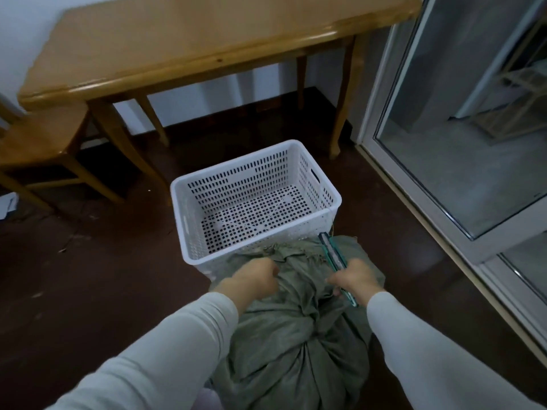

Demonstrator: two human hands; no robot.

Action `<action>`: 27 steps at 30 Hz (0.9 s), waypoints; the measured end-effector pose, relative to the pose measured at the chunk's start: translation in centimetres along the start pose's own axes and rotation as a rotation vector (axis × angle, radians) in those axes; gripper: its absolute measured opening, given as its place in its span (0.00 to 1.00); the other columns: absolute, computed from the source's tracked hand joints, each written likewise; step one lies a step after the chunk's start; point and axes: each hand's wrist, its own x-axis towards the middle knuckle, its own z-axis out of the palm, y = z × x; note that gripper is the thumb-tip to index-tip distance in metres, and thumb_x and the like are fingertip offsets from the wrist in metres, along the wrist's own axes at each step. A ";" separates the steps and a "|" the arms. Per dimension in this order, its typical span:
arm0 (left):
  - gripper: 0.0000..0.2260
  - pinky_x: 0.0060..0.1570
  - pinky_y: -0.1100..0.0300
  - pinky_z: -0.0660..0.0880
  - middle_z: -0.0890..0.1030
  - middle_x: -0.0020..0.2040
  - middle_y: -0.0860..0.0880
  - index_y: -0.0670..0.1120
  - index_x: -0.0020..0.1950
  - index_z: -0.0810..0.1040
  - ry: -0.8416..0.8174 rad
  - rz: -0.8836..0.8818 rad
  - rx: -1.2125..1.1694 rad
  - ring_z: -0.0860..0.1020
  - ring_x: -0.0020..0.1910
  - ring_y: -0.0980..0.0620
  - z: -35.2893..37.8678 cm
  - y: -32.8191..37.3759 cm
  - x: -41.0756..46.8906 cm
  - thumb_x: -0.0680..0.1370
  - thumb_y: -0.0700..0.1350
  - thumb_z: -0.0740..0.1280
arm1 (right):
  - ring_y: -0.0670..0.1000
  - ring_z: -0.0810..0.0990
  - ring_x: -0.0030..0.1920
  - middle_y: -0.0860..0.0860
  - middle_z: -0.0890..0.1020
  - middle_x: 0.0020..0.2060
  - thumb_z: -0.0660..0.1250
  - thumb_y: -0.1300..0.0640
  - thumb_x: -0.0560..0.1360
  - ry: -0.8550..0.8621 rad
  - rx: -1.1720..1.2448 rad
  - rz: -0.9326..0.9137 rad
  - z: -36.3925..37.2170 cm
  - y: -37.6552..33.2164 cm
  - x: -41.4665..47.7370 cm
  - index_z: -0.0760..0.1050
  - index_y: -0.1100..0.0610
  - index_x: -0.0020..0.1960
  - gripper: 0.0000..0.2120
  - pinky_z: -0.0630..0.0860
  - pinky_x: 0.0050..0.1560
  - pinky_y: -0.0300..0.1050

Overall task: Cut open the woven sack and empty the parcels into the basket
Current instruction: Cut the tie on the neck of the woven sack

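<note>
A grey-green woven sack [299, 335] lies bunched on the floor right below me, its frayed top end resting against the near wall of a white perforated plastic basket [189, 220]. The basket holds nothing. My left hand [254, 276] grips a fold of the sack near its top. My right hand [353, 278] is closed around a teal utility knife [333, 253], whose tip points away from me toward the basket's near right corner. No parcels show; the sack hides its contents.
A wooden table [207, 42] stands behind the basket against the wall, with a wooden chair [38, 143] to the left. A glass sliding door [461, 137] runs along the right side. The floor is dark brown.
</note>
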 end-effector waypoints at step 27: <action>0.15 0.33 0.58 0.67 0.76 0.31 0.49 0.45 0.37 0.78 0.536 0.242 -0.026 0.74 0.34 0.53 20.6 -4.6 19.0 0.64 0.53 0.77 | 0.56 0.81 0.38 0.60 0.80 0.42 0.64 0.70 0.75 -0.170 0.571 -0.277 10.9 16.8 20.1 0.69 0.65 0.63 0.17 0.81 0.29 0.47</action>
